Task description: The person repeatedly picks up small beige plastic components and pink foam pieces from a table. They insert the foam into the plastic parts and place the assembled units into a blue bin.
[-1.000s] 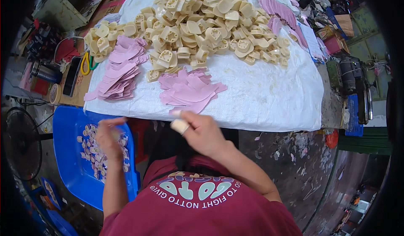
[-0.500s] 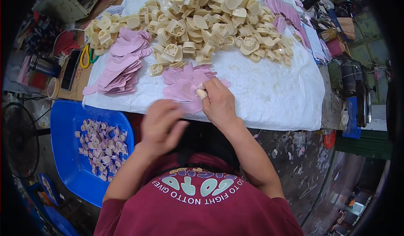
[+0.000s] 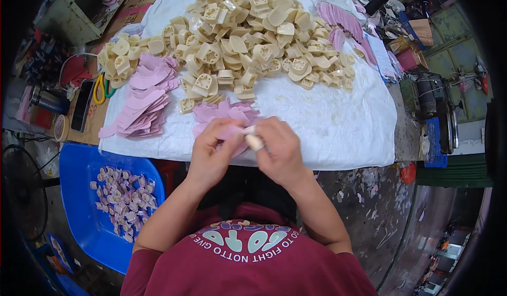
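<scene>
Both hands meet over the near edge of the white-covered table. My left hand (image 3: 211,151) is closed on a thin pink cut piece (image 3: 229,133), which looks like soft sheet material. My right hand (image 3: 280,151) pinches at the right end of the same piece; its fingertips are blurred. Cream-coloured covers, seemingly finger cots (image 3: 254,142), show on the right fingertips. Just beyond the hands lies a loose heap of pink pieces (image 3: 224,110), partly hidden by them. A taller, fanned stack of pink pieces (image 3: 145,98) is to the left.
A big pile of cream moulded shoe-heel-like parts (image 3: 237,48) covers the table's far middle. A blue tub (image 3: 79,206) at lower left holds small pinkish parts. Yellow-handled scissors (image 3: 99,89), a phone (image 3: 82,106) and a tape roll (image 3: 62,127) lie left; a machine (image 3: 435,100) stands right.
My left hand has moved right and up to meet the right hand, and a pink piece is now between them. The whole view has shifted slightly.
</scene>
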`<state>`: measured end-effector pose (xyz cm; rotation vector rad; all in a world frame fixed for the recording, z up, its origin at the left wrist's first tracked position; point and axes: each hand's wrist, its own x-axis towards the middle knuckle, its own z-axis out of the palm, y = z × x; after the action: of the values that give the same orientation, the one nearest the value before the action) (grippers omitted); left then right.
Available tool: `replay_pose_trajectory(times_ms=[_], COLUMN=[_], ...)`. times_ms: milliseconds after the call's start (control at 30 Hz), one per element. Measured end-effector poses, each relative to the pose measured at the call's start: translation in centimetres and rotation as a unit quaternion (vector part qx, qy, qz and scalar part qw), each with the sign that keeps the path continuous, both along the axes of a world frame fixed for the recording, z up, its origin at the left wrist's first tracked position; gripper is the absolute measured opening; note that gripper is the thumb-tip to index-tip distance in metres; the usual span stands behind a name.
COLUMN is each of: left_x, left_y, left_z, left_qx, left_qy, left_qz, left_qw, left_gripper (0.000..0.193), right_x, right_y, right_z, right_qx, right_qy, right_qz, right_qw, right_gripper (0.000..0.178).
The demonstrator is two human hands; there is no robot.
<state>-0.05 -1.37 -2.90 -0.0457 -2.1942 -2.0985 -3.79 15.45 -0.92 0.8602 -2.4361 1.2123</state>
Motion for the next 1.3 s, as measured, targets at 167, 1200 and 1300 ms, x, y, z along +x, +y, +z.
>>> replay_pose_trajectory(times_ms=[167,1200,1300], left_x=[-1.6,-14.1,-13.6], left_y=[-1.5,8.1,8.3], left_z=[1.0,1.1,1.8], left_qx=[0.263,0.34,0.372], left_qy=[-0.125,-0.15,-0.167], left_qz=[-0.003,0.013,-0.015], left_qw=[0.957,0.928,0.913], left_gripper=[0.031,0.037,0.037], right_x=[-8.3,-4.6,-5.9], right_y=[0.0,7.9,11.0], right_z=[0.9,-1.9,-3.8], right_qx=[0.03,-0.448,0.096], right_qy=[0.043,-0.152,-0.016], right_qz=[-0.087,-0.134,-0.271], right_qw=[0.995,0.871,0.958], right_gripper=[0.02,0.037,0.041])
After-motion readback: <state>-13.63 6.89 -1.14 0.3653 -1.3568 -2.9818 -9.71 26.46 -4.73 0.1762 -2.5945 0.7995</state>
